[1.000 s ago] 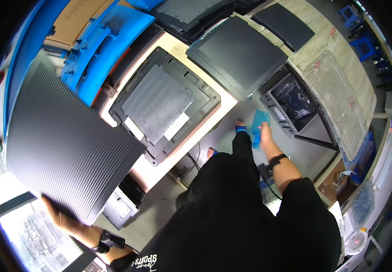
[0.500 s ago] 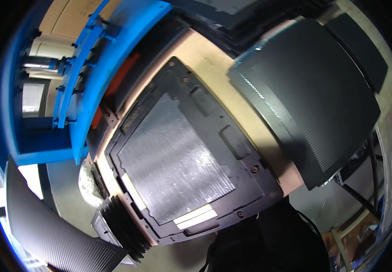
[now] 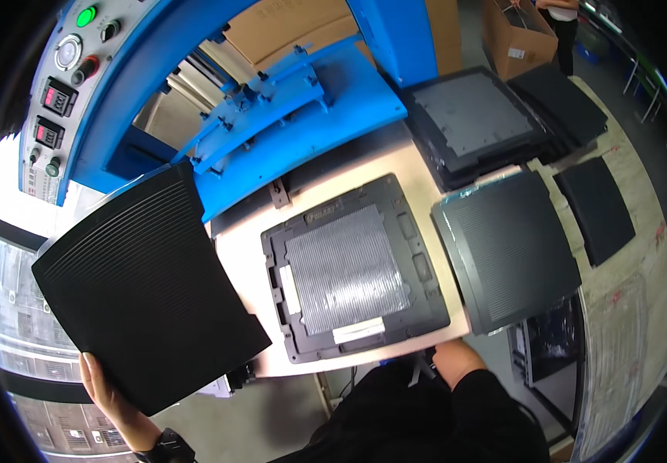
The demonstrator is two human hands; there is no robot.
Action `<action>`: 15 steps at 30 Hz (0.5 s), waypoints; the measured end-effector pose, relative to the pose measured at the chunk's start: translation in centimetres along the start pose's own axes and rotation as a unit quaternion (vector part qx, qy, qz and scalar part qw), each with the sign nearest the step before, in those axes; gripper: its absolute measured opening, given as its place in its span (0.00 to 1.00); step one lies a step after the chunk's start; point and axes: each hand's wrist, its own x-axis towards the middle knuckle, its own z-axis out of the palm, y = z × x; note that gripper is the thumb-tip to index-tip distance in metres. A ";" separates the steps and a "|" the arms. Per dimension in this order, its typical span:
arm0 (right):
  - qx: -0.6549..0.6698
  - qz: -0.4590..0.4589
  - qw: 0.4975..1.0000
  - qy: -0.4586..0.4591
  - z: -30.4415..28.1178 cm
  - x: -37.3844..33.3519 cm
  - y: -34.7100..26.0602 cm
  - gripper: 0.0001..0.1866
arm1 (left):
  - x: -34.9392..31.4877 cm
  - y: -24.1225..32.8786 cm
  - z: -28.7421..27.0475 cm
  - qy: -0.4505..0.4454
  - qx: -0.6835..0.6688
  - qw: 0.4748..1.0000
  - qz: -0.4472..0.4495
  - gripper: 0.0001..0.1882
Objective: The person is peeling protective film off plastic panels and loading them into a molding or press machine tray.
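My left hand (image 3: 106,392) grips the lower left edge of a black ribbed plastic panel (image 3: 152,309), with the thumb side showing and the other fingers behind it. The panel is tilted up at the left of the work surface. My right hand (image 3: 457,363) is low in front of the work surface's near edge, its fingers mostly hidden. Between the hands, a black frame-like fixture (image 3: 418,316) lies on the pale board (image 3: 233,255). A grey ribbed plate (image 3: 345,266) is set in its middle, with pale strips along two sides.
Behind the fixture stands a blue press (image 3: 303,123) with a control panel (image 3: 56,108) at left. Right of the fixture lies another ribbed panel (image 3: 511,247) beside a smaller dark piece (image 3: 597,208). Dark stacked frames (image 3: 472,116) lie behind. A person stands near a carton (image 3: 515,38).
My view has swung toward the left and back, showing more of the press. The ribbed panel at left now stands raised, face toward me. Both hands have come into view.
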 end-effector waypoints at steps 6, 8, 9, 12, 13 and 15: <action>-0.047 -0.077 0.995 -0.049 -0.2 -2.0 -3.0 0.14 | -1.2 2.7 2.0 -0.010 -0.217 0.962 -0.167 0.23; -0.058 -0.089 0.992 -0.067 -0.6 -2.9 -4.0 0.13 | -1.4 3.6 2.5 -0.001 -0.183 0.969 -0.165 0.24; -0.066 -0.095 0.990 -0.078 -1.0 -2.7 -3.8 0.13 | -1.7 3.8 2.6 0.010 -0.156 0.974 -0.166 0.24; -0.105 -0.109 0.980 -0.126 -1.1 -1.7 -3.4 0.13 | -1.2 6.1 3.8 0.030 -0.128 0.981 -0.143 0.20; -0.122 -0.107 0.977 -0.138 -0.6 -1.7 -3.8 0.13 | -0.7 5.9 3.9 0.025 -0.087 0.988 -0.124 0.19; -0.172 -0.104 0.966 -0.164 -2.2 -4.8 -2.5 0.13 | 0.6 6.6 5.9 -0.089 -0.001 0.996 -0.022 0.16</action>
